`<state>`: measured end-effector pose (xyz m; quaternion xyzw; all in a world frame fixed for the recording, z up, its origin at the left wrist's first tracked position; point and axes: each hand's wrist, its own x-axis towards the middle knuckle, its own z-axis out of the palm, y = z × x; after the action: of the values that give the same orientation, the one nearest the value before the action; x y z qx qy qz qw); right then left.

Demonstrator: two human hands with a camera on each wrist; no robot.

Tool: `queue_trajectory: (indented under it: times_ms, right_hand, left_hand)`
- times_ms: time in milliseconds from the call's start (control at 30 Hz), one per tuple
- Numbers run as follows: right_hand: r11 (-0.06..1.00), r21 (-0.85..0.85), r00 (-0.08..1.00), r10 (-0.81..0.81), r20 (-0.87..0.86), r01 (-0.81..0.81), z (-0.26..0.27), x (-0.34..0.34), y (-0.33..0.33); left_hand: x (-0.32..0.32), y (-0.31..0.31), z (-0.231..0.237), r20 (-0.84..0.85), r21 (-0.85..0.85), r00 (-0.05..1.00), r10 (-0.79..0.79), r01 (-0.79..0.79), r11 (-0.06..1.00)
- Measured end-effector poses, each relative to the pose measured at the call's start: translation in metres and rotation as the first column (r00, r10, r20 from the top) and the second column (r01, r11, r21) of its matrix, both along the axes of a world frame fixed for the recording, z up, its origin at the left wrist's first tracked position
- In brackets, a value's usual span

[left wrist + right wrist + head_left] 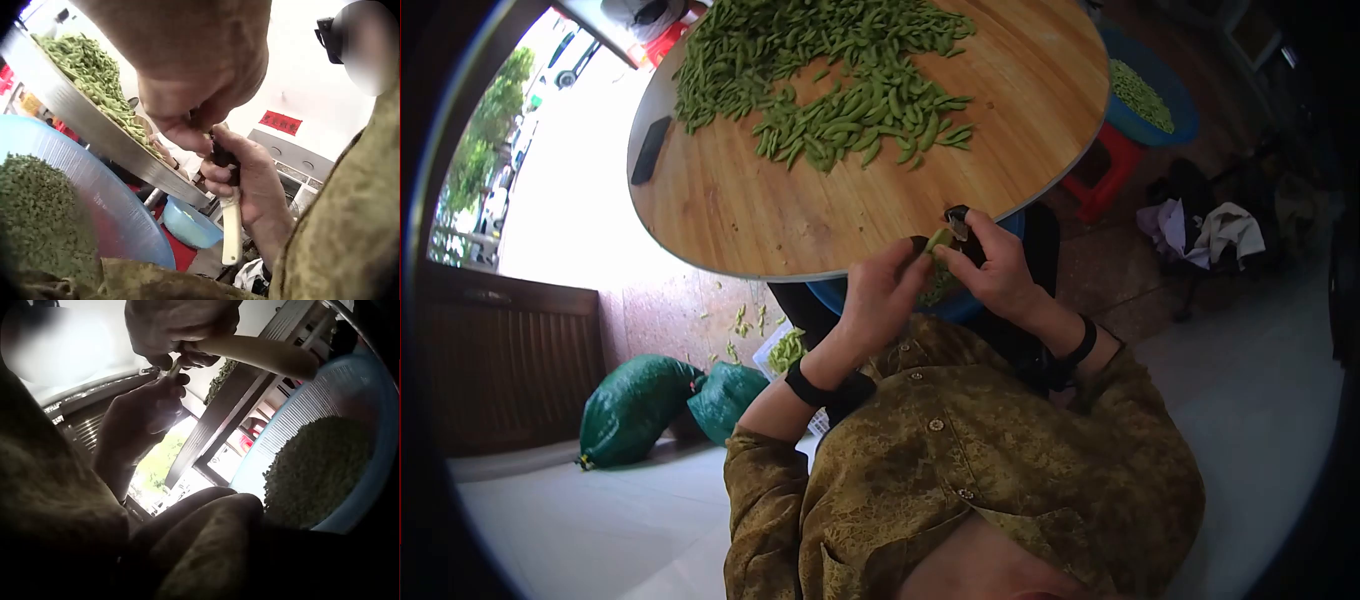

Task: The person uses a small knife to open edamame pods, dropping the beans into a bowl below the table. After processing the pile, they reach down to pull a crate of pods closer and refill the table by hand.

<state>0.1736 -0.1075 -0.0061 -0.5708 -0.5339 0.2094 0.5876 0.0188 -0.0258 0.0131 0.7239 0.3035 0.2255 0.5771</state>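
Above the lap, the left hand [882, 300] pinches a green pod [938, 240] between thumb and fingers. Facing it, the right hand [998, 272] has its thumb at the pod's near end. In the left wrist view the right hand [259, 187] grips a small knife by its cream handle [231, 231], and the left hand [200, 87] meets it at the fingertips. The blade is hidden. The right wrist view shows the handle [262, 355] sticking out from the right hand [181, 328], with the left hand [140, 415] close below.
A round wooden table [730, 220] bears many pods [840, 120] and a dark flat object [650, 150]. Under its near edge is a blue basin [119, 206] of shelled beans [40, 212]. Another basin [1185, 115] is at right; green sacks [635, 410] and a pod-filled basket [765, 350] stand left.
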Motion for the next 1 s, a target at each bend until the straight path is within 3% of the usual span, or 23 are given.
queue_trajectory:
  times_ms: [33, 67, 100, 133, 300, 467, 667, 733, 833, 900, 1000]
  right_hand:
    - [1.0, 0.008, 0.99, -0.02, 0.143, 0.019, 0.001, -0.001, 0.001]
    - [1.0, -0.006, 0.989, 0.02, 0.15, -0.019, 0.002, -0.001, 0.001]
    - [0.999, -0.03, 0.959, 0.026, 0.282, -0.018, 0.003, -0.001, -0.002]
    - [0.998, -0.048, 0.911, 0.045, 0.41, -0.027, 0.004, -0.001, -0.003]
    - [0.984, -0.168, 0.857, 0.135, 0.497, -0.057, 0.005, -0.012, -0.012]
    - [0.968, -0.237, 0.808, 0.208, 0.551, -0.088, -0.007, -0.022, -0.011]
    - [0.95, -0.311, 0.824, 0.18, 0.536, -0.005, -0.008, -0.032, -0.004]
    - [0.942, -0.335, 0.835, 0.209, 0.51, -0.031, -0.006, -0.033, -0.002]
    - [0.932, -0.355, 0.842, 0.251, 0.477, -0.077, -0.002, -0.04, 0.002]
    - [0.949, -0.309, 0.723, 0.258, 0.641, -0.064, -0.002, -0.049, 0.006]
    - [0.96, -0.269, 0.607, 0.262, 0.751, -0.081, -0.004, -0.055, 0.009]
  left_hand:
    - [-0.002, -0.002, -0.008, 0.007, -0.011, 1.0, 0.027, -0.026, 1.0]
    - [-0.004, -0.004, -0.019, 0.018, 0.15, 1.0, 0.005, -0.008, 0.989]
    - [-0.007, -0.007, -0.028, 0.018, 0.306, 1.0, -0.004, -0.002, 0.952]
    - [-0.009, -0.012, -0.021, 0.057, 0.277, 0.998, 0.021, -0.036, 0.96]
    - [-0.021, -0.031, -0.035, 0.165, 0.344, 0.985, 0.047, -0.103, 0.934]
    - [-0.025, -0.039, -0.05, 0.195, 0.267, 0.979, 0.064, -0.116, 0.957]
    - [-0.034, -0.041, -0.056, 0.28, 0.24, 0.947, 0.158, -0.228, 0.944]
    - [-0.035, -0.042, -0.061, 0.357, 0.187, 0.909, 0.218, -0.298, 0.936]
    - [-0.04, -0.032, -0.069, 0.335, 0.128, 0.896, 0.29, -0.348, 0.929]
    - [-0.04, -0.028, -0.074, 0.269, 0.094, 0.907, 0.325, -0.361, 0.928]
    - [-0.037, -0.026, -0.079, 0.242, 0.006, 0.893, 0.38, -0.393, 0.919]
